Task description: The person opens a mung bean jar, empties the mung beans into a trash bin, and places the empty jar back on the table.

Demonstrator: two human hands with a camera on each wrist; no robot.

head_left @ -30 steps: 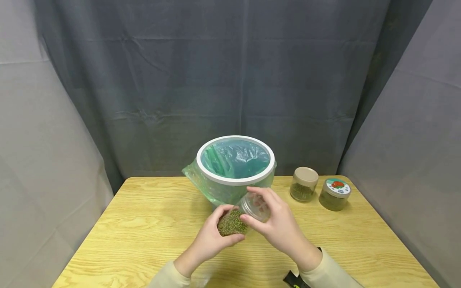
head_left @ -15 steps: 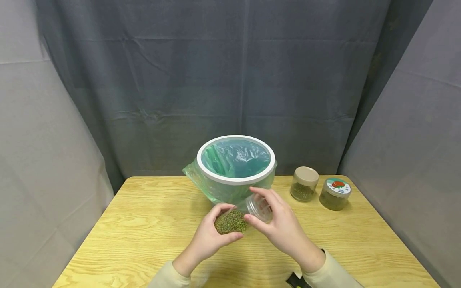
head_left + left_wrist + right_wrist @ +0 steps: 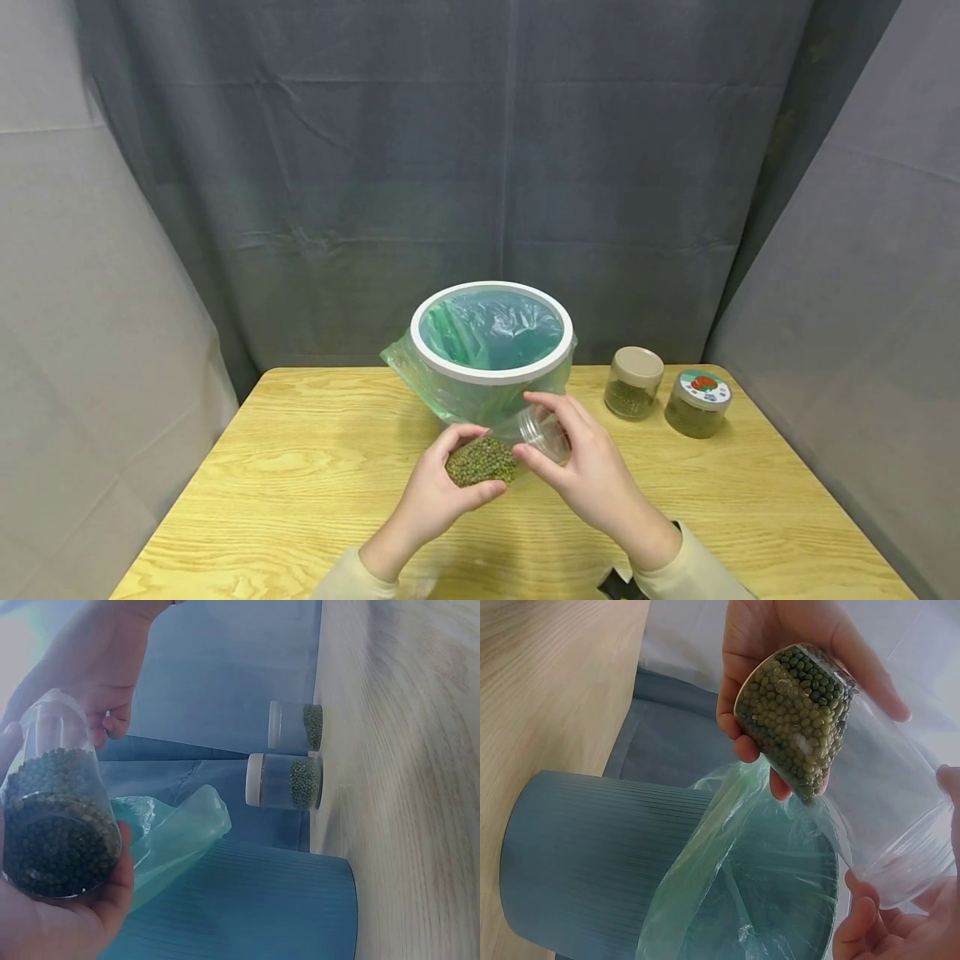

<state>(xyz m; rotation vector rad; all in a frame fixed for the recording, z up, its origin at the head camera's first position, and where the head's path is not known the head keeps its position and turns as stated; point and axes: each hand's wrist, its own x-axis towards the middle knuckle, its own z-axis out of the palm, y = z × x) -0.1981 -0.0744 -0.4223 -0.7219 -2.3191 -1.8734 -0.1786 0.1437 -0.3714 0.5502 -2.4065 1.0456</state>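
Note:
A clear jar (image 3: 889,817) of green mung beans (image 3: 480,461) is held between both hands above the table, in front of the bin. My left hand (image 3: 435,492) grips its bean-filled base. Around its threaded end curl the thumb and fingers of my right hand (image 3: 596,483). The jar lies tilted, with the beans gathered toward the left hand, as the right wrist view shows. Whether a lid covers the threaded end I cannot tell. Just behind the hands stands a bin (image 3: 604,855) with a white rim (image 3: 491,377) and a green plastic bag (image 3: 457,396) lining it.
At the back right of the wooden table (image 3: 300,467) stand two lidded jars of green contents: one with a beige lid (image 3: 637,363), the other with a tomato-pictured lid (image 3: 705,387). A black strap (image 3: 621,586) shows by the right wrist. Grey curtains (image 3: 375,183) surround the table.
The right hand and the jar's threaded end have shifted slightly right. My left hand has moved a little left with the base. Both hands keep their hold.

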